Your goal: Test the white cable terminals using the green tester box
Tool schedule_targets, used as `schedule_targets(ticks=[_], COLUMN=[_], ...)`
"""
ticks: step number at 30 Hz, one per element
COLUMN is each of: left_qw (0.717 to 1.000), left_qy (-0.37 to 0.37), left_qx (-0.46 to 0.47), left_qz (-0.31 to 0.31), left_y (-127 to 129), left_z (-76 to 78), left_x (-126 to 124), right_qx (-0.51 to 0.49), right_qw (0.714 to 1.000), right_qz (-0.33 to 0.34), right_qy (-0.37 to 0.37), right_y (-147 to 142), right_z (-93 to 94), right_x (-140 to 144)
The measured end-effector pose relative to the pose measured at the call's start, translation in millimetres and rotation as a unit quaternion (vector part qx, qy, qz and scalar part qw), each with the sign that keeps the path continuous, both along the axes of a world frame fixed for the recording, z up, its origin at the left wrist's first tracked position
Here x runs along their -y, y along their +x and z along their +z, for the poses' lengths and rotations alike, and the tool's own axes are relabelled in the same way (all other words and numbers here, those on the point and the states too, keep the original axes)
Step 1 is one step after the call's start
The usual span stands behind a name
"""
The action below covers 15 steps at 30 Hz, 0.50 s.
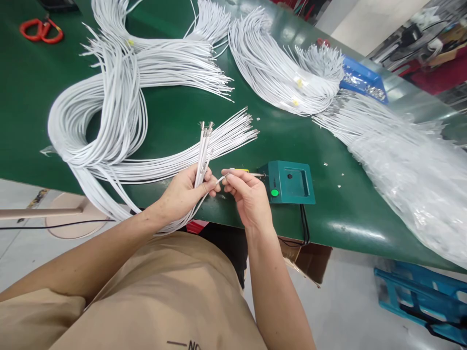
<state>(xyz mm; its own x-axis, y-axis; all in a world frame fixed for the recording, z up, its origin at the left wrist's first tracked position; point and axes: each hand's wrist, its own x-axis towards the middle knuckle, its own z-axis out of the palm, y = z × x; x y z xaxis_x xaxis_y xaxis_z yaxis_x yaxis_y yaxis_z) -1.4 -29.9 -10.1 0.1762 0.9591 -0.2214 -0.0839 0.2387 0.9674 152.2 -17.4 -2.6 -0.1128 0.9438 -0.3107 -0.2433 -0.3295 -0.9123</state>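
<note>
My left hand (184, 192) grips a small bunch of white wires (203, 150) that stand upright, their metal terminal ends pointing up. My right hand (248, 194) pinches the end of a single white wire (220, 181) between thumb and forefinger, right beside the left fingers. Just right of my right hand sits a small teal box (292, 182) with a green button and a metal pin sticking out toward my fingers. A fanned row of white wires (233, 129) lies on the green table (175, 112) behind my hands.
Large looped bundles of white wires (109, 102) cover the table's left and back (277, 73). A clear plastic bag of wires (408, 165) lies at right. Orange scissors (41, 30) sit far left, a blue tray (361, 78) at the back, blue crates (423, 296) on the floor.
</note>
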Motion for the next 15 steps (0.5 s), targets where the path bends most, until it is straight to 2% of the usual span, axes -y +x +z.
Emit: schedule_targets(ticks=[5, 9, 12, 15], left_qw=[0.999, 0.998, 0.999, 0.999], left_qy=[0.021, 0.036, 0.031, 0.027], left_qx=[-0.013, -0.016, -0.009, -0.003], left_qz=[0.032, 0.040, 0.031, 0.026], left_y=[0, -1, -1, -1], left_z=[1.2, 0.8, 0.1, 0.2], left_x=[-1, -2, -1, 1], right_qx=[0.094, 0.093, 0.075, 0.076], right_qw=[0.993, 0.995, 0.996, 0.995], right_qz=[-0.062, -0.041, -0.032, 0.014], right_qy=[0.019, 0.004, 0.047, 0.070], right_y=[-6, -4, -2, -3], right_z=[4.2, 7.8, 10.8, 12.7], right_x=[6, 6, 2, -2])
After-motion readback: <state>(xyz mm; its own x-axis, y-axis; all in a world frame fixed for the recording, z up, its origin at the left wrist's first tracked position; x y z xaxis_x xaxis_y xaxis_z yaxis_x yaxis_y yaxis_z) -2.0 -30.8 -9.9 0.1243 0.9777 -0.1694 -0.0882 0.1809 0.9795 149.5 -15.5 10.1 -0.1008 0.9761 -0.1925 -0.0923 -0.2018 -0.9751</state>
